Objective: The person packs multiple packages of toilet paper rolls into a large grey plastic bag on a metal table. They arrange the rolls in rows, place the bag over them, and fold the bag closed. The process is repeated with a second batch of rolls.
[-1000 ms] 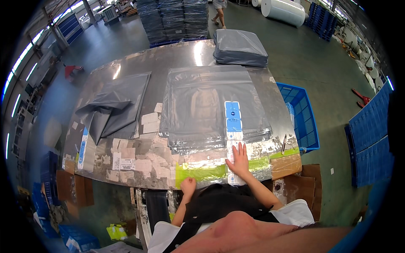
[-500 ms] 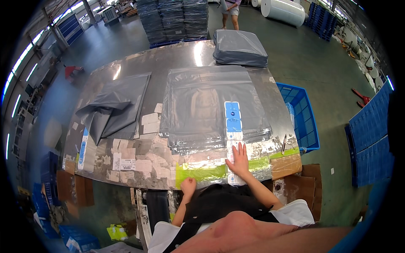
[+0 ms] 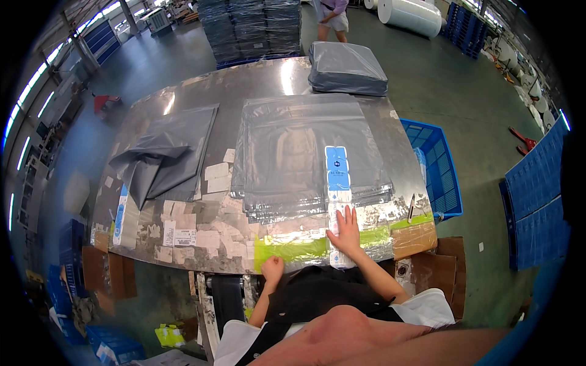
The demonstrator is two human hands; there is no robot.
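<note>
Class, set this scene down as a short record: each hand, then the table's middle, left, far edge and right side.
Left hand: curled, at the near edge of the table
Right hand: laid open on a white-and-blue strip
Middle: stacked grey plastic sheets, partly under the strip
Left: rumpled grey plastic
Far edge: grey bundle
Right side: blue crate

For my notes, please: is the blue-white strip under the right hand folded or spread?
Spread: the strip runs straight from the grey sheets toward the near edge of the table, beneath the right hand.
</note>
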